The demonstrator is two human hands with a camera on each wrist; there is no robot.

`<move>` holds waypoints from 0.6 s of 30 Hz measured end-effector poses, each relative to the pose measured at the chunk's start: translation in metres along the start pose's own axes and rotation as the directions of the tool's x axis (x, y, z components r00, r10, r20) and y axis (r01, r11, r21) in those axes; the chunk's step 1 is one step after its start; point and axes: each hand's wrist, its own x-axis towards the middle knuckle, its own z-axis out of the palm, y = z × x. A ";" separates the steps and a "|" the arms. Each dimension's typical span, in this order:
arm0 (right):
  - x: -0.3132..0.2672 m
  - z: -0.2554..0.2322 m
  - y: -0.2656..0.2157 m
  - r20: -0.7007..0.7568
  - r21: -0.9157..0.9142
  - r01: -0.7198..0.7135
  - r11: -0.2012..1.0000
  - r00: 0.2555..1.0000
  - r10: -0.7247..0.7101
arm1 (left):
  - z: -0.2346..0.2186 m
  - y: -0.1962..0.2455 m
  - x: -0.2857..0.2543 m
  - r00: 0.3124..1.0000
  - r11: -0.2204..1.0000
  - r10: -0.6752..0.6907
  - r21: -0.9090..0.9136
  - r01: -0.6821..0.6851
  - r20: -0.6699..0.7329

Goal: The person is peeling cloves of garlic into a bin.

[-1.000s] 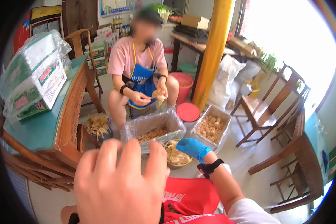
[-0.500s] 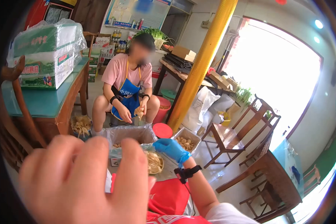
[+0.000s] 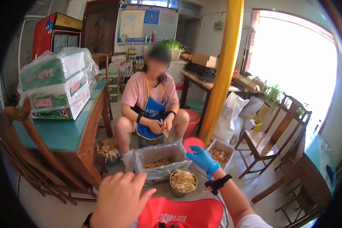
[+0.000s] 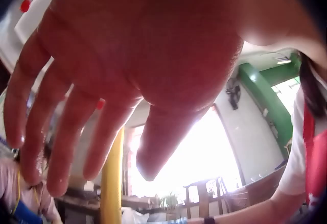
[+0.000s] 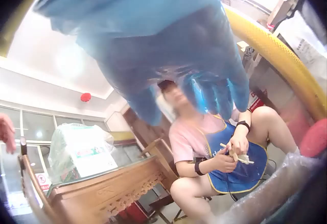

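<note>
The bare left hand [image 3: 119,201], fingers spread, hangs at the red apron's [image 3: 190,211] left edge; the gloved right hand [image 3: 201,157], fingers loosely bent, hangs beyond its far edge. A bowl [image 3: 183,193] of pale strips [image 3: 183,180] stands on the floor beside the lined box's [image 3: 163,175] near right corner. Floor [image 3: 241,182] runs rightward to a chair [image 3: 268,138]. Leftward, wrapped cartons [image 3: 59,95] sit back from the table's [image 3: 70,138] near corner. Behind the box, a person [image 3: 142,89] sits before a yellow pillar [image 3: 222,72].

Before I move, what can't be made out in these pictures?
Box of chunks: near side partly hidden by the gloved right hand, head view.
Bowl: bottom hidden by pale strips, head view.
Piece held by the seated person: partly covered by their fingers, right wrist view.
Red apron: cut off by the bottom edge, head view.
Outside the window: lost in glare, head view.
</note>
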 end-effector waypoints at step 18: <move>0.237 0.161 0.239 0.344 -0.772 -0.091 0.629 0.772 0.534 | 0.242 -0.126 0.038 0.853 0.895 -0.285 -0.197 0.400 0.437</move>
